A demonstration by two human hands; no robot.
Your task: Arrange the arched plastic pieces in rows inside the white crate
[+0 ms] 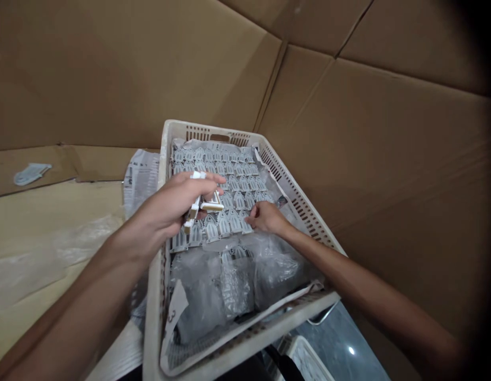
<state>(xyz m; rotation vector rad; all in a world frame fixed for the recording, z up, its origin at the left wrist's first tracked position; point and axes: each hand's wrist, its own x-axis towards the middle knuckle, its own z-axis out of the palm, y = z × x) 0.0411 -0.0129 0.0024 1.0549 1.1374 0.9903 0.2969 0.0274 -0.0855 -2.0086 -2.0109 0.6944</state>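
A cream plastic crate [155, 296] stands tilted in front of me, lined with clear plastic sheet [233, 288]. Rows of several small white arch-shaped parts [229, 177] fill its far half. My left hand [170, 209] hovers over the crate's left side, fingers closed on a few small white and gold pieces [203, 203]. My right hand [267, 217] reaches into the crate, fingertips pinched on a white part at the near edge of the rows.
Brown cardboard walls [380, 143] surround the crate at the back and right. Newspaper [140, 177] sticks out at the crate's left. A flat cardboard surface with clear film [43, 248] lies on the left. A pale scrap [31, 173] lies far left.
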